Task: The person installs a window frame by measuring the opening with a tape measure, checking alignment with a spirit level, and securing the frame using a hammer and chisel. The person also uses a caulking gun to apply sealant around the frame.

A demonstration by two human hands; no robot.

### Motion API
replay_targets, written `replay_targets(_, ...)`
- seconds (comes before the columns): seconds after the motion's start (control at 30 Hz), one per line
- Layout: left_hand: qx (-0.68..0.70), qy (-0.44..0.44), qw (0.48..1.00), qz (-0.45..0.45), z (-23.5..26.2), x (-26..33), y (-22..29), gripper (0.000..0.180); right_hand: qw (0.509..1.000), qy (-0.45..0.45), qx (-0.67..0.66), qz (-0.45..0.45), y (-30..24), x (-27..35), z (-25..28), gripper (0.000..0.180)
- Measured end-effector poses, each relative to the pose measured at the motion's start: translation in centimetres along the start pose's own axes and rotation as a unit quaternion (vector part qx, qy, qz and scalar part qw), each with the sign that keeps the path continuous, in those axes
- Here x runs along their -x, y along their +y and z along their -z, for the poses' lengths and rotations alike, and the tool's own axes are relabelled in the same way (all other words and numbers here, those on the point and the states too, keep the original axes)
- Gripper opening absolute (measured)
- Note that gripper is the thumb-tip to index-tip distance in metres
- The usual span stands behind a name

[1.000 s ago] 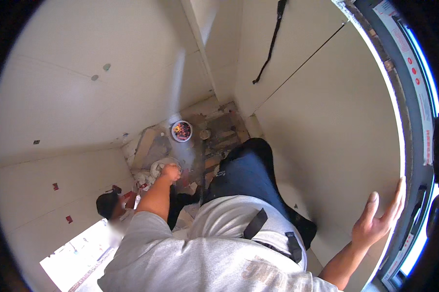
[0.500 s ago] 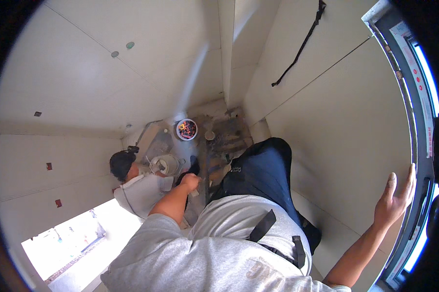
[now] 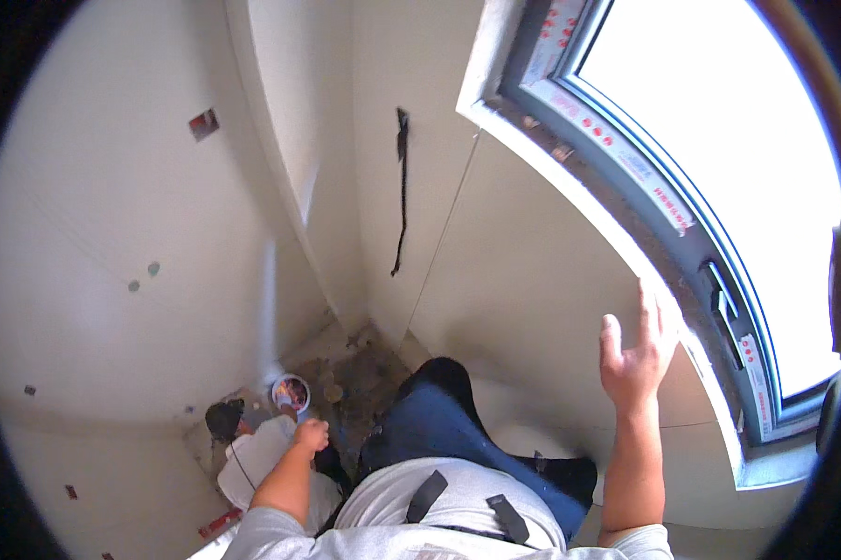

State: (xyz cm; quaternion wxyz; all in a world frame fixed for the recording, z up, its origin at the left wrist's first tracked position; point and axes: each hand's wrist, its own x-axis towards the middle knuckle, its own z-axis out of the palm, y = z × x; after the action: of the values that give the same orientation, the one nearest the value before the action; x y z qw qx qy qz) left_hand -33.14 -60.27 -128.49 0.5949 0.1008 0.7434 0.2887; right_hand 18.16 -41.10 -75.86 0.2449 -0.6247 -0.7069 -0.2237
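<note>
My right hand (image 3: pixel 639 359) is open, thumb apart and fingers stretched up, at the pale edge of the window opening (image 3: pixel 616 229). Nothing shows in its grip. Its fingertips look to lie against that edge. My left hand (image 3: pixel 312 435) is closed in a fist low in front of me, left of my dark trousers; whatever it may hold is hidden. Just beyond it stands a round white bucket (image 3: pixel 305 399) with reddish and orange small things in it. A co-worker (image 3: pixel 257 457) in a white top and dark cap crouches there, one hand at the bucket's rim.
A dark-framed window (image 3: pixel 686 201) with protective tape and a handle fills the right side. Pale boards cover the walls, with a black cable (image 3: pixel 403 201) hanging from one. A small cut-out (image 3: pixel 204 124) shows in the left wall. The floor (image 3: pixel 369 369) is dusty and stained.
My view has swung right, bringing much more of the window in. My right hand stays open at the window edge, my left stays closed. The co-worker's hand has come to the bucket.
</note>
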Motion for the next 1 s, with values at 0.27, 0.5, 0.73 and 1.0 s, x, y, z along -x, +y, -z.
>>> replay_targets(0.27, -0.125, -0.002, 0.991, 0.038, -1.0, 1.4, -0.6, 0.03, 0.999, 0.0, -0.034, -0.018, -0.3, 0.0, 0.4, 0.068)
replay_targets(0.5, -0.163, -0.002, 0.986, 0.037, -0.6, 0.9, -2.1, 0.031, 1.0, 0.004, -0.026, 0.001, -0.5, -0.2, 1.2, 0.069)
replay_targets(0.73, -0.105, 0.02, 0.994, 0.016, -0.1, 1.3, -1.5, 0.026, 1.0, 0.005, -0.024, 0.008, -0.4, -0.1, 1.1, 0.07)
replay_targets(1.0, -0.071, 0.026, 0.997, 0.027, 0.7, 2.5, -2.3, 0.023, 1.0, 0.002, -0.005, 0.006, -0.2, 0.0, 0.9, 0.071)
